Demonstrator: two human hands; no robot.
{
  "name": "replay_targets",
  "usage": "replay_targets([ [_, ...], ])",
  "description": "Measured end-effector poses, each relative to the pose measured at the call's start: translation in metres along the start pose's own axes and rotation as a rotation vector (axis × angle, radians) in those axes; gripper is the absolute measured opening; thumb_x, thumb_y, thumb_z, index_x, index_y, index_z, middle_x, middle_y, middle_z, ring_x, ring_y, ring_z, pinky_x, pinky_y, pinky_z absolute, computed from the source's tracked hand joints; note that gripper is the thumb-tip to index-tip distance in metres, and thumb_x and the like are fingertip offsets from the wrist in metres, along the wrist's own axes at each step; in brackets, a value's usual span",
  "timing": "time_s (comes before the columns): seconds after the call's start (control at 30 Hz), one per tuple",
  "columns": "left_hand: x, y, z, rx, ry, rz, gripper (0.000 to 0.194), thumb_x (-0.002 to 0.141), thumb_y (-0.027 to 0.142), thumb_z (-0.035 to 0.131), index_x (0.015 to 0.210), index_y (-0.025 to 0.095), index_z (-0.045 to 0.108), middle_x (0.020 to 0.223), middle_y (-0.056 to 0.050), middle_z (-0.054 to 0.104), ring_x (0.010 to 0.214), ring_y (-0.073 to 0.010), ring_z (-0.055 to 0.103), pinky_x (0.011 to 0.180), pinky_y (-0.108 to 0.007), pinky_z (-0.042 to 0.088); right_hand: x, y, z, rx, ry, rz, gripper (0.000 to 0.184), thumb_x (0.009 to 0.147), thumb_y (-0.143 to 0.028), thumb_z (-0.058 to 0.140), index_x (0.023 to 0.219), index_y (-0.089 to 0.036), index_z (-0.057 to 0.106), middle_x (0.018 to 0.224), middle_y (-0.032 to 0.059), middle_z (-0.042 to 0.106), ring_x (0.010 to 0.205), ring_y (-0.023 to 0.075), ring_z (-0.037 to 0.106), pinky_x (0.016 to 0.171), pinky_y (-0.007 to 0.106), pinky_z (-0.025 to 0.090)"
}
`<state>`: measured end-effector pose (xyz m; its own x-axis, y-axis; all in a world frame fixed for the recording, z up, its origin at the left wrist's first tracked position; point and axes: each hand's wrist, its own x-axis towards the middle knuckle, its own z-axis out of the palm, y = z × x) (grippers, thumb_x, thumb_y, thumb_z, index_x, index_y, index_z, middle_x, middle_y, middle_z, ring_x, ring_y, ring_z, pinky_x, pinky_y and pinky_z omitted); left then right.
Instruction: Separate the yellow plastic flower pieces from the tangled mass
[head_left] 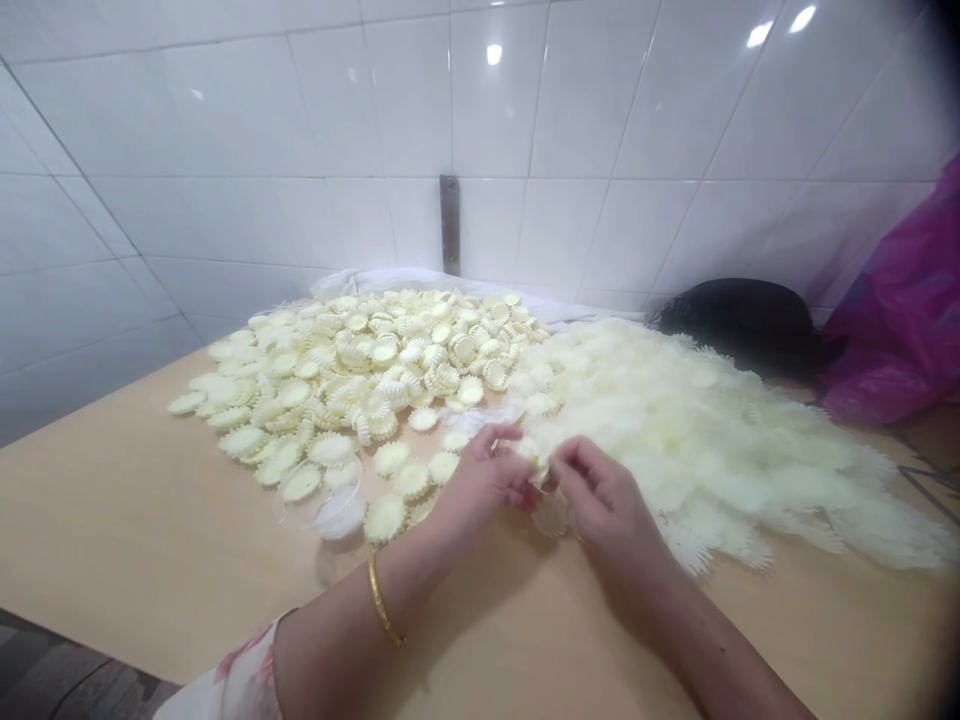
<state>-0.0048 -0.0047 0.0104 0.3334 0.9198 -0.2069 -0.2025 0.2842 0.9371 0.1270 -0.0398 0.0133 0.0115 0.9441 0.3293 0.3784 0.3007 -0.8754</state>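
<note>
My left hand (491, 475) grips a small pale yellow piece (541, 470) between its fingertips; most of that piece is hidden. Close against it, my right hand (600, 490) is closed in a pinch, and whatever lies in that pinch is too small to make out. Left of my hands is a large heap of pale yellow discs with scalloped edges (382, 352). To the right spreads a heap of thin, see-through flower-shaped pieces (735, 440). One sheer round piece (552, 515) lies just below my fingertips.
A small clear container with white contents (341, 512) stands by the disc heap. The wooden table (135, 540) meets a white tiled wall (337, 120). A black rounded object (739, 315) and a magenta plastic bag (896, 310) sit at the far right.
</note>
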Motion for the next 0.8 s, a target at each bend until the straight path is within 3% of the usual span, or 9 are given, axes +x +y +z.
replay_targets([
  [0.13, -0.0018, -0.0004, 0.0034, 0.042, 0.027, 0.045, 0.018, 0.057, 0.008, 0.048, 0.072, 0.018, 0.047, 0.050, 0.003, 0.050, 0.044, -0.0091, 0.048, 0.047, -0.023, 0.039, -0.0019, -0.0001, 0.0025, -0.070, -0.068, -0.022, 0.016, 0.082, -0.024, 0.041, 0.067, -0.020, 0.042, 0.061, -0.0012, 0.051, 0.056, 0.0120, 0.048, 0.052, 0.024, 0.039],
  [0.23, -0.0014, -0.0026, 0.0038, 0.063, 0.078, 0.048, 0.027, 0.058, 0.008, 0.047, 0.082, 0.018, 0.051, 0.050, 0.005, 0.047, 0.042, -0.0083, 0.045, 0.046, -0.022, 0.038, -0.0023, -0.0015, 0.0034, -0.165, -0.080, -0.065, 0.015, 0.082, -0.024, 0.040, 0.067, -0.020, 0.042, 0.061, -0.0010, 0.050, 0.056, 0.0125, 0.047, 0.052, 0.024, 0.039],
  [0.33, -0.0008, -0.0040, 0.0031, 0.083, 0.025, 0.071, 0.029, 0.060, 0.011, 0.051, 0.088, 0.019, 0.053, 0.052, 0.004, 0.049, 0.044, -0.0094, 0.047, 0.046, -0.023, 0.040, -0.0022, -0.0025, 0.0026, -0.191, -0.040, -0.077, 0.015, 0.082, -0.025, 0.040, 0.067, -0.020, 0.041, 0.061, -0.0008, 0.049, 0.056, 0.0126, 0.046, 0.050, 0.024, 0.039],
  [0.43, -0.0008, -0.0043, 0.0031, 0.094, -0.028, 0.148, 0.008, 0.062, 0.013, 0.054, 0.067, 0.017, 0.049, 0.052, 0.004, 0.048, 0.046, -0.0085, 0.047, 0.048, -0.022, 0.040, -0.0024, -0.0033, 0.0021, -0.095, -0.020, -0.050, 0.013, 0.081, -0.028, 0.043, 0.071, -0.020, 0.042, 0.065, 0.0001, 0.050, 0.058, 0.0128, 0.049, 0.048, 0.023, 0.039],
  [0.63, -0.0026, -0.0049, 0.0059, 0.151, 0.044, 0.299, 0.023, 0.064, 0.018, 0.060, 0.057, 0.017, 0.038, 0.047, 0.007, 0.040, 0.045, -0.0062, 0.042, 0.045, -0.019, 0.034, -0.0019, -0.0048, 0.0055, 0.182, -0.056, 0.076, 0.023, 0.074, -0.037, 0.057, 0.080, -0.020, 0.043, 0.070, -0.0004, 0.053, 0.065, 0.0145, 0.056, 0.053, 0.024, 0.044],
  [0.8, -0.0059, -0.0008, 0.0090, 0.167, 0.008, 0.305, 0.027, 0.067, 0.025, 0.060, 0.059, 0.018, 0.036, 0.047, 0.007, 0.038, 0.045, -0.0079, 0.044, 0.045, -0.021, 0.035, 0.0007, -0.0023, 0.0054, 0.407, -0.114, 0.202, 0.025, 0.075, -0.041, 0.057, 0.073, -0.020, 0.043, 0.063, -0.0012, 0.058, 0.062, 0.0145, 0.058, 0.056, 0.026, 0.044],
])
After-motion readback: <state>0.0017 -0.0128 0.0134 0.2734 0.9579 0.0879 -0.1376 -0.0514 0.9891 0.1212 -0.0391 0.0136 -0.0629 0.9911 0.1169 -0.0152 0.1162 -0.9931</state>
